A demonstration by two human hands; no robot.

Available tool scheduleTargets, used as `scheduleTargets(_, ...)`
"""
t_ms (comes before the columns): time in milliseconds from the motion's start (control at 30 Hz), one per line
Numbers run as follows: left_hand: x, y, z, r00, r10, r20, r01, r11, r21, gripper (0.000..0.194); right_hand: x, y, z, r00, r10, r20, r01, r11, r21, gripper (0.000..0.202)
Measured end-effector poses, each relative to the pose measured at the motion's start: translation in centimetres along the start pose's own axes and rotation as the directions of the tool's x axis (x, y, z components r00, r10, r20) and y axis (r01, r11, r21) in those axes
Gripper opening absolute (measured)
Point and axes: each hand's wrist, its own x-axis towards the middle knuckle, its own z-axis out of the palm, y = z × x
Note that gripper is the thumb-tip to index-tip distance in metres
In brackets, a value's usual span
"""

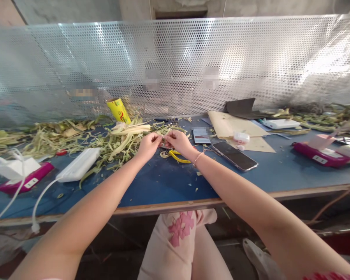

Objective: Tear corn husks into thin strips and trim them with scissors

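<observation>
My left hand (150,145) and my right hand (177,142) meet over the middle of the blue table (169,182). The fingertips of each are pinched together, and whatever small thing lies between them is too small to name. Beneath my right hand rests a yellow-handled tool (179,157), partly covered by the wrist. A heap of dry green and pale plant stems (116,146) lies beside my left hand. Just right of my right hand is a small flat device or card (201,136).
A black phone (235,155), brown paper (230,126) and a small white case (241,138) lie to the right. Leftward are a white power bank (80,165), a magenta power strip (40,177) and a yellow tube (118,110). A perforated metal screen (180,66) stands behind.
</observation>
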Motion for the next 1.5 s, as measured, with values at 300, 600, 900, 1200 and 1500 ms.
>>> scheduleTargets(300, -0.2, 1.1, -1.2, 0.986, 0.101, 0.134, -0.129, 0.966, 0.223, 0.018, -0.2, 0.1, -0.9, 0.979, -0.170, 0.116, 0.203, 0.887, -0.415, 0.016)
scheduleTargets(600, 0.1, 1.3, -1.8, 0.972, 0.161, 0.169, -0.198, 0.951, 0.238, 0.009, -0.3, 0.1, -0.7, 0.964, -0.235, 0.125, 0.266, 0.856, -0.444, 0.016)
scheduleTargets(900, 0.3, 1.4, -1.7, 0.975, 0.140, 0.174, -0.162, 0.980, 0.115, 0.009, -0.5, -0.2, -0.1, 0.988, -0.151, 0.028, 0.151, 0.930, -0.335, 0.018)
scheduleTargets(1200, 0.1, 1.7, -1.7, 0.980, 0.093, 0.177, -0.095, 0.995, 0.004, 0.005, -0.7, -1.0, 0.2, 0.995, -0.103, -0.008, 0.098, 0.966, -0.238, 0.021)
scheduleTargets(1500, -0.1, 0.7, -1.2, 0.990, 0.124, 0.061, -0.132, 0.979, 0.154, 0.019, -0.5, -0.5, -0.5, 0.998, -0.011, 0.060, 0.010, 1.000, 0.021, 0.019)
